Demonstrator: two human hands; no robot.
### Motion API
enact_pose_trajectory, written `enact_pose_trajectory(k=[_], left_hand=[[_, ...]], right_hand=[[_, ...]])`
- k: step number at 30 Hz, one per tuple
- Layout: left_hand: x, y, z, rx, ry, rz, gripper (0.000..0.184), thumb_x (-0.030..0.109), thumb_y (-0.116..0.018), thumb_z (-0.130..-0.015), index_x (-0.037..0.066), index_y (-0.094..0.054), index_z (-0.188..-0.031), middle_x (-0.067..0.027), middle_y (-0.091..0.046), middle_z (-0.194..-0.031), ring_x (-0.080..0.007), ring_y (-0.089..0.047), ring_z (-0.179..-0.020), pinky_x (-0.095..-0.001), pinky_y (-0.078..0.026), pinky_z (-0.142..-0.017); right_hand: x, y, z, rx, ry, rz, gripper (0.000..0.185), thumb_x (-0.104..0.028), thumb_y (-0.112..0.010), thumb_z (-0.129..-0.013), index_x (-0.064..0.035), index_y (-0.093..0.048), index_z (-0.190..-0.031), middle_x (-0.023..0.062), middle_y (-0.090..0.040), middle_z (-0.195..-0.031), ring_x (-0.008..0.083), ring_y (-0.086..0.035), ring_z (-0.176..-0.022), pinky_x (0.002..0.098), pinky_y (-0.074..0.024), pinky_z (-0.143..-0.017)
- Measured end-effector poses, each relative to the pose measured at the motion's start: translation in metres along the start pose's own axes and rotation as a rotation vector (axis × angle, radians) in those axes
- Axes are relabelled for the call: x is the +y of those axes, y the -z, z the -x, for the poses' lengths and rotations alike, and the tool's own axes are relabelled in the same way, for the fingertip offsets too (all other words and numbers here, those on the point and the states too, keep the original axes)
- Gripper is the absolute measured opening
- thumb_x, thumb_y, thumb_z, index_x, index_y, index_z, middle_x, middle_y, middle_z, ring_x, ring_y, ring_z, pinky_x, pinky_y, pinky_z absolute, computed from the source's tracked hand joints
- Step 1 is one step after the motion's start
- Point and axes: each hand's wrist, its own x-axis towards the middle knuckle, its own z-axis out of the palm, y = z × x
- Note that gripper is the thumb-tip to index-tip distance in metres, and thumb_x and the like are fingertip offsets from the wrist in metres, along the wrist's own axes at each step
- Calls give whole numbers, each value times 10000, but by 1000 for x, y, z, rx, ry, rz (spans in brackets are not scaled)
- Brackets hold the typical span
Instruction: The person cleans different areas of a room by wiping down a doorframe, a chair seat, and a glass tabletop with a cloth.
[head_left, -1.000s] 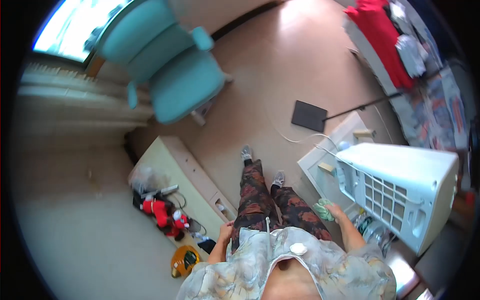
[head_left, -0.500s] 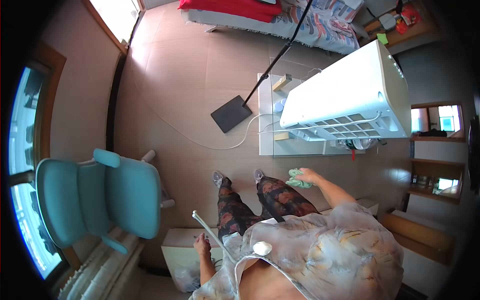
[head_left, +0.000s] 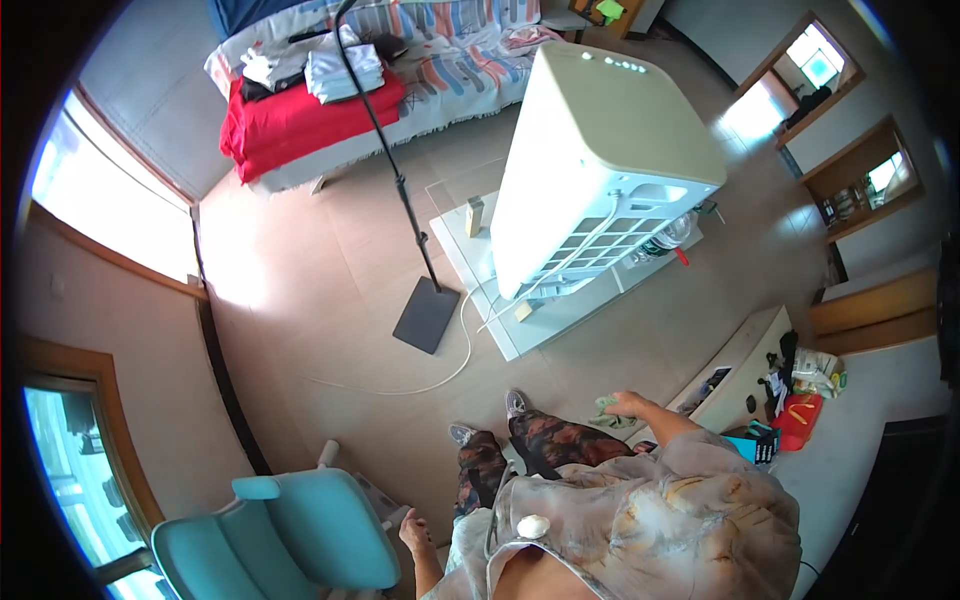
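My right hand (head_left: 628, 404) is closed around a crumpled pale green cloth (head_left: 606, 412), held out over the floor beside my right leg. My left hand (head_left: 413, 530) hangs low at my other side, near the seat of a teal chair (head_left: 310, 525). Its fingers are loosely bent, and I see nothing held in them. In front of me a tall white appliance (head_left: 570, 170) with a grille and a white cord stands on a low pale platform (head_left: 510, 335).
A black pole stand rises from a flat square base (head_left: 427, 315) left of the platform. Folded clothes (head_left: 343, 72) and a red blanket (head_left: 300, 125) lie on a sofa. On the right, a low cabinet (head_left: 745, 350) stands by a red bag (head_left: 799, 420). A cord (head_left: 400, 391) crosses the floor.
My view has turned, so the sofa shows more fully and the cabinet on the right has come into sight. The cloth stays in my right hand; my left hand now appears beside the chair.
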Motion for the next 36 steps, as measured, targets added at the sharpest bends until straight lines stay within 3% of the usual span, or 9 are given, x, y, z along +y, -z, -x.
enact_pose_trajectory(k=[2, 8, 11, 16, 19, 22, 26, 31, 36], left_hand=[[5, -13, -3, -46, 60, -1, 374, 95, -393, -842, 55, -641, -1119, 0, -544, -627, -88, -406, -389, -242, -305, -320], [-8, -31, -11, -159, 20, -115, 385, -4, -456, -778, 3, -637, -1118, -67, -676, -823, -122, -554, -510, -272, -428, -404], [-21, -29, -3, -116, 58, -108, 406, -30, -494, -762, -1, -633, -1142, -69, -670, -829, -143, -594, -618, -271, -491, -548], [-30, -24, 13, -78, 75, -203, 376, -25, -484, -798, -3, -639, -1140, -62, -662, -808, -135, -567, -579, -270, -459, -506], [-37, -22, -6, -63, 112, -153, 339, -7, -517, -814, -2, -654, -1125, -54, -656, -773, -121, -550, -558, -262, -442, -490], [-10, -18, -12, -95, 80, -286, 302, 15, -553, -816, 1, -672, -1093, -53, -661, -775, -124, -554, -560, -259, -444, -496], [-7, 10, -78, -158, 76, -84, 284, 35, -572, -817, 5, -681, -1077, -56, -675, -821, -146, -620, -634, -266, -480, -535], [37, 69, -144, -174, 178, 152, 343, 27, -502, -838, -1, -608, -1163, -93, -668, -794, -171, -632, -616, -323, -520, -508], [120, 106, -164, -44, 181, -4, 321, 26, -478, -850, 11, -600, -1146, -89, -652, -803, -161, -603, -591, -269, -456, -439]], right_hand=[[5, 0, 12, -87, -72, -87, 695, -541, -681, -699, -9, -622, -1143, 234, -647, -1113, 347, -630, -1034, 412, -501, -877], [74, -47, -16, -102, -132, -140, 723, -498, -722, -713, -27, -586, -1244, 190, -640, -1169, 298, -620, -1042, 392, -489, -890], [86, -48, -21, -201, -107, -231, 614, -392, -728, -753, -26, -596, -1227, 168, -651, -1131, 257, -624, -1011, 383, -498, -872], [89, -45, -35, -261, -155, -260, 456, -331, -712, -783, -31, -660, -1123, 129, -684, -983, 235, -648, -874, 376, -516, -768], [59, -19, -20, -185, -101, -299, 609, -445, -732, -707, 15, -655, -1098, 178, -690, -978, 252, -662, -902, 384, -504, -802], [34, -9, -34, -197, -180, -149, 578, -432, -729, -716, 15, -661, -1076, 182, -693, -933, 251, -669, -841, 384, -513, -770], [-27, -5, -38, -150, -143, -205, 507, -379, -715, -758, 4, -663, -1086, 174, -693, -928, 251, -666, -809, 376, -518, -744], [-176, 20, -8, -223, -159, -196, 451, -345, -694, -783, -18, -665, -1092, 163, -694, -933, 244, -658, -832, 367, -510, -763], [-231, 4, -32, -193, -69, -144, 455, -345, -681, -784, -24, -661, -1107, 160, -682, -978, 248, -640, -878, 371, -502, -767]])
